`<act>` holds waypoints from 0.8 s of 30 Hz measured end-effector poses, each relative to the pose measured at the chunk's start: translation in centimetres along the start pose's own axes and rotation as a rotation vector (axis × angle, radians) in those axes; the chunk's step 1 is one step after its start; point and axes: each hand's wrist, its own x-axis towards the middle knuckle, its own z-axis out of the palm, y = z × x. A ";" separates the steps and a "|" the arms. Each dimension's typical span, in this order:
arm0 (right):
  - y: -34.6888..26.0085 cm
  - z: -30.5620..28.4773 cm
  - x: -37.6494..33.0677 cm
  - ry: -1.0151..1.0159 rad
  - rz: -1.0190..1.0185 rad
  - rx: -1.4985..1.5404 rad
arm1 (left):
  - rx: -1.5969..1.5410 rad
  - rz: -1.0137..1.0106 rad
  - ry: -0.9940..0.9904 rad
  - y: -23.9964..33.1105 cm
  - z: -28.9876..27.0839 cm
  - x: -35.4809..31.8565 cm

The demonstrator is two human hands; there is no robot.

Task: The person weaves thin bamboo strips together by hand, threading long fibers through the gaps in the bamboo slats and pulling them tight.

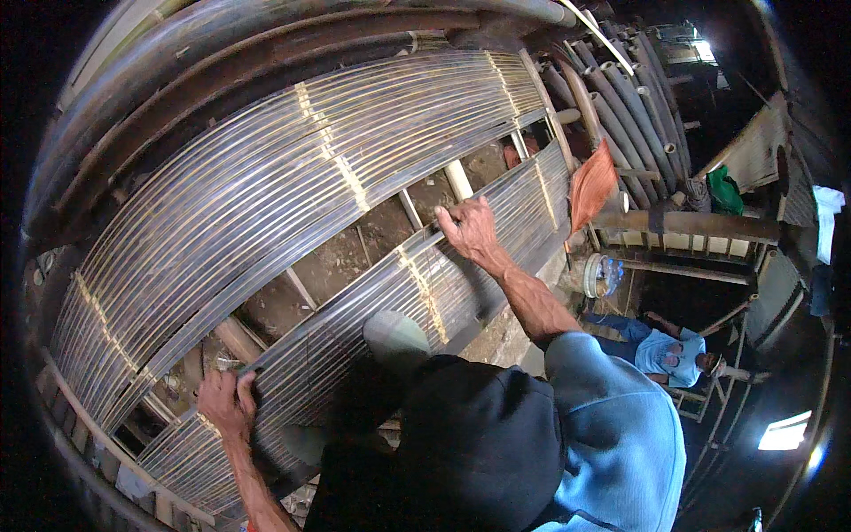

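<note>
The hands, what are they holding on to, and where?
Both grip the upper edge of the lower slatted panel: left hand near its lower-left end, right hand farther along that edge.

My dark trousers [461,443] hide the lower slat panel's [355,337] bottom centre; my left hand's [226,403] fingertips curl out of sight over its edge.

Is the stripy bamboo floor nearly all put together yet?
Partly. The wide upper panel of tied slats already lies in place. The left hand and right hand both grip the upper edge of the lower slat panel. An open gap between the panels shows bare crossbars and ground, not yet covered.
</note>
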 end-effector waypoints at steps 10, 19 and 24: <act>-8.3 -0.8 3.6 0.128 -0.184 0.300 | -0.041 -0.041 0.091 0.4 2.8 1.7; -25.6 3.5 1.6 -0.274 -0.591 0.550 | 0.115 -0.627 0.651 -3.9 -2.5 -7.8; -28.6 3.4 1.3 -0.430 -0.637 0.414 | 0.385 -0.758 0.665 -8.5 -7.2 -14.0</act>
